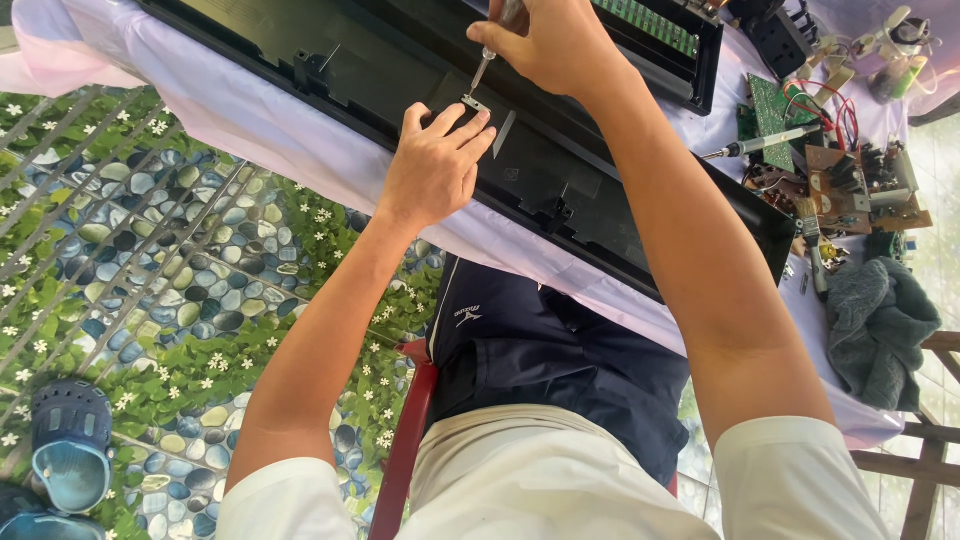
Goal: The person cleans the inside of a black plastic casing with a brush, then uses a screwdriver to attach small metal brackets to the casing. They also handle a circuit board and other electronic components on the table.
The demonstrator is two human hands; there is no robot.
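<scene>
At upper centre of the frame, the right hand (555, 45) has its fingers closed around the handle of a slim metal-shafted screwdriver (482, 70), the shaft angled down and left so its tip meets a small bright metal bracket (473, 102) on the long black plastic housing (560, 170). Just below, the left hand (432, 165) lies palm-down on the housing, fingers together and extended, the fingertips (470, 118) touching the housing just beside the bracket; it clamps nothing. The housing runs diagonally from the upper left to the right of the frame, lying on a pale lilac cloth-covered table (250, 115). A second black housing with a green circuit strip (650, 25) lies just above it at the top edge. In the upper right of the frame, well apart from the hands, are a soldering iron (755, 145), brown and green circuit boards (850, 180) with red wires, and a crumpled grey-green cloth (880, 325). A blue sandal (70, 440) sits at lower left on pebble-patterned flooring (150, 260).
</scene>
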